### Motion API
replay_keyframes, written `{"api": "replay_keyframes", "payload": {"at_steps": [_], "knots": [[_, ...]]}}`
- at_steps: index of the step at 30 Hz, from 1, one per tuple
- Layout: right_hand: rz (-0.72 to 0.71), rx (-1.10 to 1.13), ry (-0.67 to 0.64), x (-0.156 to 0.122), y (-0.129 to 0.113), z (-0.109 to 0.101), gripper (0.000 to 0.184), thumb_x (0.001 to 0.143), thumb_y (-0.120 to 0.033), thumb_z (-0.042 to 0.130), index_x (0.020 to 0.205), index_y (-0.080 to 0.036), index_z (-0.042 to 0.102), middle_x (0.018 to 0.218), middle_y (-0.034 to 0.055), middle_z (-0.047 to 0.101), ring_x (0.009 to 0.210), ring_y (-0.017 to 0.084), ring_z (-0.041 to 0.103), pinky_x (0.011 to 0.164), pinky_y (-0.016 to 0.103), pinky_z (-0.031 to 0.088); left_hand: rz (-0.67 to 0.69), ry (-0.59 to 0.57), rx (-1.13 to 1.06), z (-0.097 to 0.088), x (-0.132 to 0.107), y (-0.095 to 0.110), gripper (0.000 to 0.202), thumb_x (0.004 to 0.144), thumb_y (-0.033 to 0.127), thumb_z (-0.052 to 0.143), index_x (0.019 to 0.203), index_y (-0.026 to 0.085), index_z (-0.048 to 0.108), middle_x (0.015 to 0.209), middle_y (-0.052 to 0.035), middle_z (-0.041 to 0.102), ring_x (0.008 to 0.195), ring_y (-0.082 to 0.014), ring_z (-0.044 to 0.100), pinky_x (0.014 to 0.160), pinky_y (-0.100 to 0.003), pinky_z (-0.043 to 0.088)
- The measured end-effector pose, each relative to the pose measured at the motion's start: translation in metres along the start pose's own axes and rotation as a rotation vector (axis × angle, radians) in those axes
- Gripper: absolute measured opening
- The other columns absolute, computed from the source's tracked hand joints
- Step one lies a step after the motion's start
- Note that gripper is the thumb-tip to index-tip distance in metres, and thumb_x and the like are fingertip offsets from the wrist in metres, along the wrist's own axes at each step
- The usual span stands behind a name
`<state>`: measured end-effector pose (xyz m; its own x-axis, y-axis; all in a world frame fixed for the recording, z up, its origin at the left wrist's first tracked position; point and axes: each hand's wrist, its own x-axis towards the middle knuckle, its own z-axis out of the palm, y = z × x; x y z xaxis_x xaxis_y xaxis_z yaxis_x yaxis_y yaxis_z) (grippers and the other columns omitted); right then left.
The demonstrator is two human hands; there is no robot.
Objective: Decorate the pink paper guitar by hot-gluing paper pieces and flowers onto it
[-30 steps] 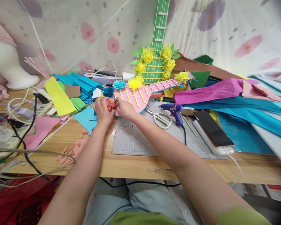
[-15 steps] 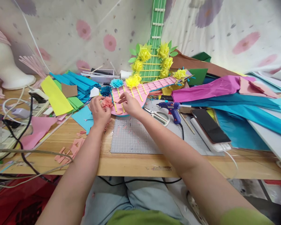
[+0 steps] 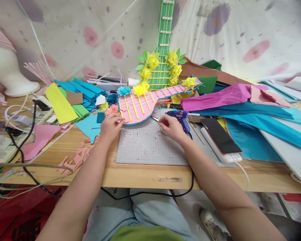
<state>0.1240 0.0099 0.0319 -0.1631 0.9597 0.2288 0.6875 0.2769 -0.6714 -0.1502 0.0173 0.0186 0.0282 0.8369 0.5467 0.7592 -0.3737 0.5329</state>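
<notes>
My left hand [image 3: 112,126] is at the lower left rim of a pink paper guitar [image 3: 137,107], thumb and fingertips pinched together by a salmon paper flower [image 3: 112,109]. Whatever lies in that pinch is too small to make out. My right hand [image 3: 172,127] is curled over the handles of the scissors, which it mostly covers; a blade [image 3: 155,118] shows to its left. The guitar lies tilted, with yellow strips and thin strings, a yellow flower [image 3: 140,89] and a light blue flower [image 3: 124,90] on its upper edge. A blue glue gun [image 3: 179,117] lies just beyond my right hand.
A grey cutting mat [image 3: 147,150] with paper scraps lies in front. Behind stands a green paper guitar [image 3: 164,53] with yellow flowers. A phone [image 3: 222,135] rests on a white power strip at right. Cut pink scraps [image 3: 76,159], cables and folded coloured paper lie around.
My right hand has left the pink guitar and moved right, onto the scissors. My left hand has come off the salmon flower, slightly right and down to the guitar's rim.
</notes>
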Motion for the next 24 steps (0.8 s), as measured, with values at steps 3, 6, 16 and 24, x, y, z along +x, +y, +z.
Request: {"api": "replay_keyframes", "payload": {"at_steps": [3, 6, 16, 24], "knots": [[0.03, 0.034, -0.064, -0.004, 0.009, -0.009, 0.018, 0.076, -0.036, 0.051, 0.077, -0.019, 0.058, 0.065, 0.0003, 0.055, 0.061, 0.013, 0.047, 0.057, 0.025, 0.034, 0.003, -0.052, 0.08, 0.001, -0.002, 0.001, 0.015, 0.074, 0.034, 0.063, 0.079, 0.021, 0.07, 0.091, -0.0041, 0.066, 0.078, -0.0171, 0.061, 0.068, -0.029, 0.046], [0.038, 0.04, -0.135, -0.003, 0.014, -0.02, 0.028, 0.076, -0.045, 0.051, 0.075, -0.019, 0.06, 0.063, -0.0002, 0.053, 0.06, 0.013, 0.045, 0.055, 0.025, 0.032, 0.032, -0.06, 0.156, 0.001, -0.003, -0.002, 0.015, 0.075, 0.03, 0.061, 0.081, 0.022, 0.072, 0.094, -0.005, 0.067, 0.086, -0.0195, 0.062, 0.071, -0.03, 0.047], [0.164, 0.147, -0.453, -0.008, 0.016, -0.058, 0.039, 0.068, -0.058, 0.056, 0.071, -0.019, 0.057, 0.06, -0.0018, 0.051, 0.051, 0.009, 0.043, 0.048, 0.023, 0.034, -0.022, -0.064, 0.192, 0.007, -0.005, -0.007, 0.018, 0.08, 0.03, 0.057, 0.085, 0.021, 0.073, 0.096, -0.0044, 0.069, 0.088, -0.0191, 0.063, 0.069, -0.029, 0.046], [0.35, -0.068, -0.554, -0.017, 0.035, -0.095, 0.049, 0.065, -0.069, 0.056, 0.059, -0.02, 0.056, 0.053, -0.0001, 0.051, 0.046, 0.011, 0.043, 0.048, 0.027, 0.033, -0.116, 0.033, 0.196, 0.012, -0.004, -0.002, 0.012, 0.074, 0.026, 0.061, 0.079, 0.021, 0.071, 0.092, -0.0032, 0.068, 0.081, -0.0178, 0.063, 0.064, -0.028, 0.044]]}}
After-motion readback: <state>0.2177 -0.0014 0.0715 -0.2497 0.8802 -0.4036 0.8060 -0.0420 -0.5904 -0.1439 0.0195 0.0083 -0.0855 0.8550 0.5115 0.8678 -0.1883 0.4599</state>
